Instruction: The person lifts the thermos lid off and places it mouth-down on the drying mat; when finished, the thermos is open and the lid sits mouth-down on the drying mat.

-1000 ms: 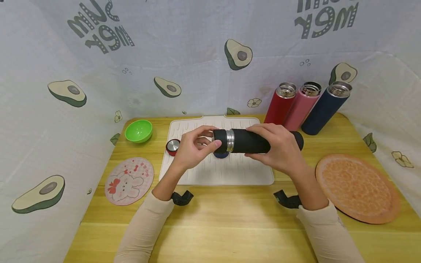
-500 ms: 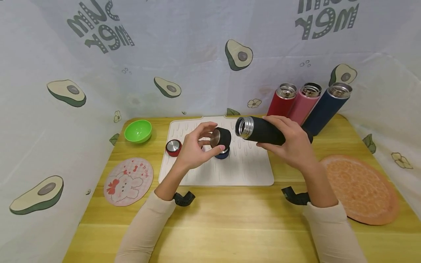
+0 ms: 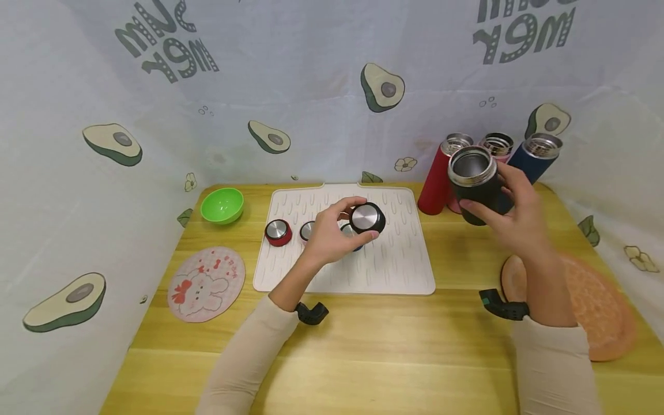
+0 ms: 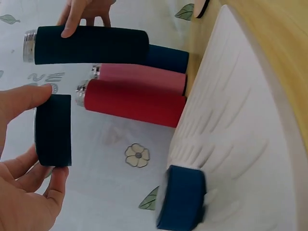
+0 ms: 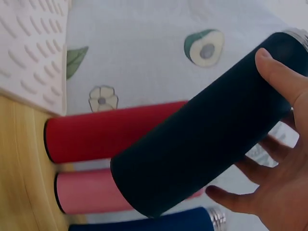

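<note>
My left hand (image 3: 334,233) pinches a black bottle lid (image 3: 367,218) between thumb and fingers, its silver face turned up, above the white drying mat. A blue lid (image 4: 182,197) sits on the mat below it. My right hand (image 3: 519,210) grips a black thermos bottle (image 5: 202,130) around its side; it is lidless, mouth up and raised off the table. Behind it stand a red bottle (image 3: 437,178), a pink bottle (image 5: 91,191) and a dark blue bottle (image 3: 536,158), all without lids. The black bottle partly hides the pink and blue ones in the head view.
The white drying mat (image 3: 342,282) also bears a red lid (image 3: 278,233) and another lid (image 3: 306,230), partly hidden by my left hand. A green bowl (image 3: 222,206) and a rabbit-print round mat (image 3: 206,285) lie left. An orange round mat (image 3: 596,305) lies right.
The black lid has come off the black bottle. My right hand has carried the bottle right and turned it upright; my left hand has moved slightly right, tilting the lid's silver face up.
</note>
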The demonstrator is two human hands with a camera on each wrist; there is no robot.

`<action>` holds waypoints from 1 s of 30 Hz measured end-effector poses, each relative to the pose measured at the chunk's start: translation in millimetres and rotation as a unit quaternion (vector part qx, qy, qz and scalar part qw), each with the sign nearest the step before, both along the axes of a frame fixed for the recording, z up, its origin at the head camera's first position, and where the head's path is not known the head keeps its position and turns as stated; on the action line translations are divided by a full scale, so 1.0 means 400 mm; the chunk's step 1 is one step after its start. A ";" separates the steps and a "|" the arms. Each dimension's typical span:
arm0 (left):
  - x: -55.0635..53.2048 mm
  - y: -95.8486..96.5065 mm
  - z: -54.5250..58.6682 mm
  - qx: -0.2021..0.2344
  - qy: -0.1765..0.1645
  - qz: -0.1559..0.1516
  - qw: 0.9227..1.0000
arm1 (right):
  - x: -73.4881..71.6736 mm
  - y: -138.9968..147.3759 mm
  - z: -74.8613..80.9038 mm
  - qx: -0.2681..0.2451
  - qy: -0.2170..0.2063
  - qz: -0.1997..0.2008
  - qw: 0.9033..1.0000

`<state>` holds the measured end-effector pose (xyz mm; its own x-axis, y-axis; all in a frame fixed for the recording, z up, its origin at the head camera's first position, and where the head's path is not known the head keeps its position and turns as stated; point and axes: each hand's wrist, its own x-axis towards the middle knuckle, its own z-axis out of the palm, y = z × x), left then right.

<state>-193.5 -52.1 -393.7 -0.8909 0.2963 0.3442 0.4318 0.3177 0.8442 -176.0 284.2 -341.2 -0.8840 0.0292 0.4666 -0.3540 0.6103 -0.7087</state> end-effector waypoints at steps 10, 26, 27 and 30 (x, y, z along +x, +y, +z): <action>-0.010 0.055 -0.057 -0.089 -0.012 -0.017 0.996 | -0.015 0.125 0.016 -0.125 -0.088 -0.100 0.983; -0.022 0.138 -0.125 -0.169 -0.014 -0.060 0.984 | -0.100 0.294 -0.046 -0.288 -0.037 -0.259 0.921; -0.022 0.141 -0.127 -0.174 -0.015 -0.061 0.983 | -0.109 0.303 -0.049 -0.304 -0.038 -0.256 0.917; -0.023 0.153 -0.132 -0.192 -0.015 -0.063 0.979 | -0.136 0.328 -0.058 -0.362 -0.051 -0.245 0.898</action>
